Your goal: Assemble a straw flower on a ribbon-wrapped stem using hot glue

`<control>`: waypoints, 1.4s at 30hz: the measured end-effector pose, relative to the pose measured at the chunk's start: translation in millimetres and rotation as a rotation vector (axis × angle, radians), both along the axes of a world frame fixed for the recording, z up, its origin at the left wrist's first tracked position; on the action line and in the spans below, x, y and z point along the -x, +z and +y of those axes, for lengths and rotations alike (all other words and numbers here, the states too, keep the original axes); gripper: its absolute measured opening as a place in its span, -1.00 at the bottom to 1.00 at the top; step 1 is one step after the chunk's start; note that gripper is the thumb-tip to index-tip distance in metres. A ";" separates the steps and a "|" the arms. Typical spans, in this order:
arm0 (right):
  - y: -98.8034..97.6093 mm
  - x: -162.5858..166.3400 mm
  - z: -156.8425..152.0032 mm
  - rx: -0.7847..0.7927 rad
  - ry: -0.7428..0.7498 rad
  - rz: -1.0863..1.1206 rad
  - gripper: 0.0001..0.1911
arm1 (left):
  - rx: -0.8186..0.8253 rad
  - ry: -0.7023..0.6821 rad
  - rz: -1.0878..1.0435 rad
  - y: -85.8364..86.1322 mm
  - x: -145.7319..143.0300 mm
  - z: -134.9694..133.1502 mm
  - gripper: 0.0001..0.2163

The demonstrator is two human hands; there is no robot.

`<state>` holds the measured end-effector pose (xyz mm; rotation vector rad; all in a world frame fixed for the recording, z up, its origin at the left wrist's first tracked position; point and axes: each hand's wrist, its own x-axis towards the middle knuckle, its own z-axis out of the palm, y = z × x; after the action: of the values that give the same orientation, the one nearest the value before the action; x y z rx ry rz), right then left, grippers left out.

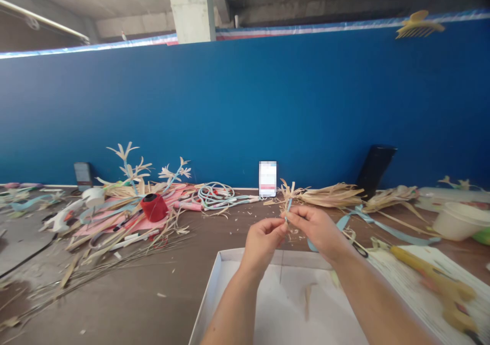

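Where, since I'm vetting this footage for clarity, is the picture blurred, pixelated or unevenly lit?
Head view: the yellow glue gun at lower right looks smeared; head view: the phone screen is pixelated, unreadable; head view: the blue panel is darker toward the right; head view: the left hand and right hand are clearer, though the pale flower they pinch is slightly soft.

Phone screen (268,178) illegible, flower stem (290,205) partly behind hands (263,242), white box (291,261) beyond the bottom edge
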<state>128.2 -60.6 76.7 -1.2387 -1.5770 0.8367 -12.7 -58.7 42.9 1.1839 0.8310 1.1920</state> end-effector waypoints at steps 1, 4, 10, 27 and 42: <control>-0.3 0.5 -0.3 0.005 0.011 0.010 -0.73 | -0.001 0.003 -0.001 -0.2 -0.2 0.2 -0.68; 0.8 2.5 -2.2 0.025 0.029 0.010 -0.71 | -0.014 0.026 0.009 -0.5 -0.5 0.5 -0.75; 6.8 6.3 -5.2 0.030 -0.023 -0.029 -0.67 | -0.102 0.158 0.051 -2.1 -2.9 -1.1 -0.82; -0.2 9.7 -1.5 0.018 -0.070 -0.049 -0.75 | -0.331 0.435 0.327 -4.5 -7.6 -8.4 -0.87; 0.7 14.2 -1.2 -0.018 -0.105 -0.182 -0.81 | -0.388 0.484 0.376 -4.7 -5.6 -6.3 -0.89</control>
<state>114.0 -61.8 77.4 -1.4050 -1.6426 0.6567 -7.2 -65.1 38.2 1.6115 1.2567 1.5988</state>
